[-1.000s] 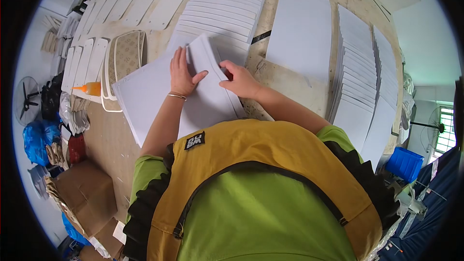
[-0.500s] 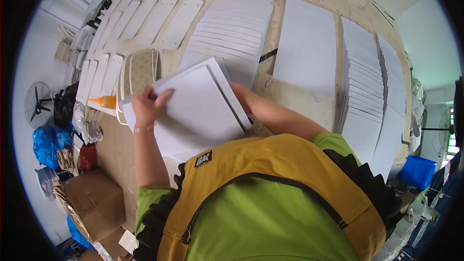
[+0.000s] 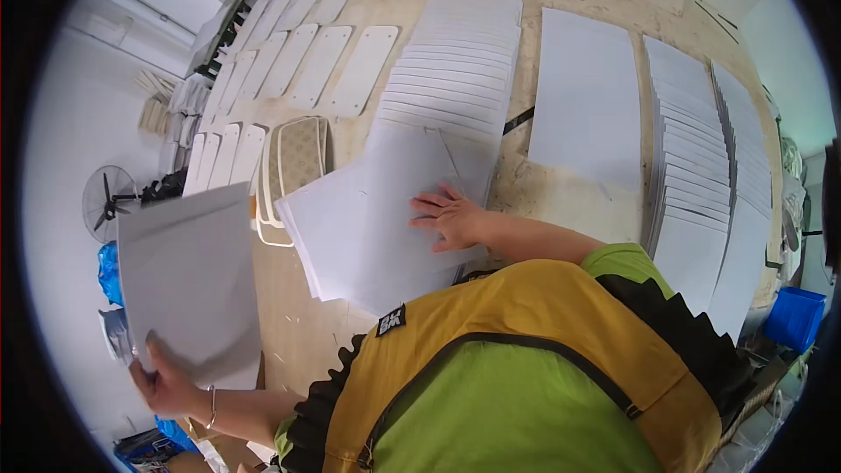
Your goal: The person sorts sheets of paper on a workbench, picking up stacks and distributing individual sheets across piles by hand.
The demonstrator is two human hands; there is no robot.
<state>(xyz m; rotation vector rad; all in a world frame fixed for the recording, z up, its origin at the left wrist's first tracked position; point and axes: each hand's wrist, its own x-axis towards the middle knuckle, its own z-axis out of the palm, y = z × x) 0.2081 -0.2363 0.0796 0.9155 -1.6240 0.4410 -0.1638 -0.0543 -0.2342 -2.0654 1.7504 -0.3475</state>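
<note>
Out to the left, my left hand (image 3: 171,388) grips a stiff white sheet (image 3: 194,271) near its lower edge, thumb on the face towards me. The sheet is raised off the table at the left side. My right hand (image 3: 451,219) lies with fingers spread on a loose pile of large white sheets (image 3: 342,232) at the near edge of the table. Beyond this pile, a row of overlapping white sheets (image 3: 451,79) runs away from me. A patterned beige piece with white edging (image 3: 298,153) lies left of the pile.
Several white rounded panels with holes (image 3: 320,70) lie at the back left. One large white sheet (image 3: 585,96) and further overlapping stacks (image 3: 692,166) are on the right. A fan (image 3: 109,201) stands on the left; a blue bin (image 3: 795,318) is at the far right.
My left hand has swung down and left, carrying one white sheet away from the pile. My right hand has moved from the pile's far edge to flat on top. The pile now lies flatter.
</note>
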